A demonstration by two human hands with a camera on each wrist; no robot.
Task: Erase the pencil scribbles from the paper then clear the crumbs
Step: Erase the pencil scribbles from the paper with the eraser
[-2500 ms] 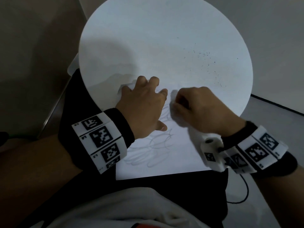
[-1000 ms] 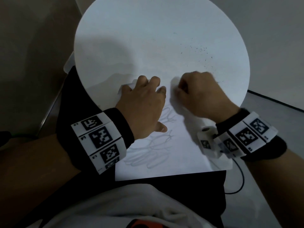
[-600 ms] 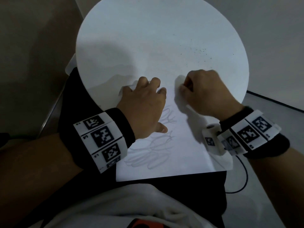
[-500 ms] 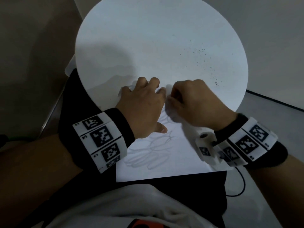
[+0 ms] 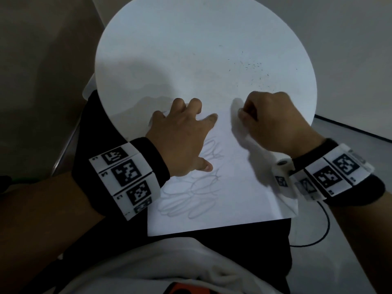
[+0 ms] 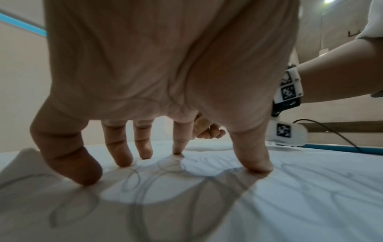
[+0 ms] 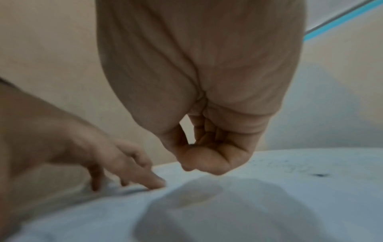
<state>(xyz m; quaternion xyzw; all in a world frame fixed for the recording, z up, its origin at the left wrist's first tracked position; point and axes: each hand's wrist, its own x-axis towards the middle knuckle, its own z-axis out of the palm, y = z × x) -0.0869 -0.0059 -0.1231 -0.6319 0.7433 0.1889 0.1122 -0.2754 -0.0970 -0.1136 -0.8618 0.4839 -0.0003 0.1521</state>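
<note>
A white paper lies on the round white table, its near edge hanging over my lap. Grey pencil scribbles loop across its near left part and show under my palm as scribbles. My left hand presses the paper with spread fingers. Just to its right, my right hand is curled tight over the paper, fingers and thumb pinched on an eraser that stays almost wholly hidden inside the right hand. Dark eraser crumbs dot the table beyond it.
The table's rim curves close past my right hand, with grey floor beyond. A black cable runs from my right wristband over the floor. My dark trousers and white shirt fill the foreground.
My right hand has rubbed back and forth over the paper's upper part; since half a second ago it slid right, away from my left hand. The left hand stays planted.
</note>
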